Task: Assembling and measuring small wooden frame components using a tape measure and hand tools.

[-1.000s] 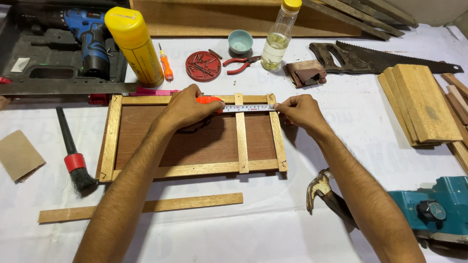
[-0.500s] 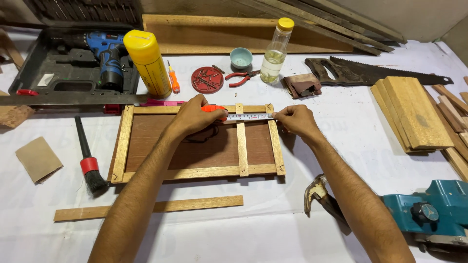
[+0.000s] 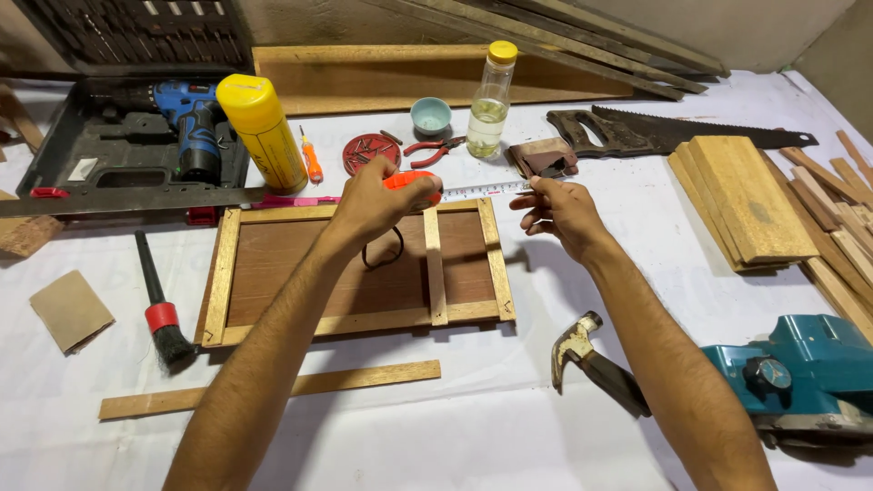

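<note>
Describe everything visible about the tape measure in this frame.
The tape measure has an orange case, mostly hidden in the left hand. Its pale blade with fine markings is pulled out to the right, level above the top rail of the wooden frame. The right hand pinches the blade's free end just past the frame's right corner. A dark loop, seemingly a wrist strap, hangs below the case over the brown panel.

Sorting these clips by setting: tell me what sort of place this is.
Most likely a small woodworking bench. A hand saw, a hammer and stacked wood boards lie around a wooden frame, and the hands stretch a tape measure above it.
</note>
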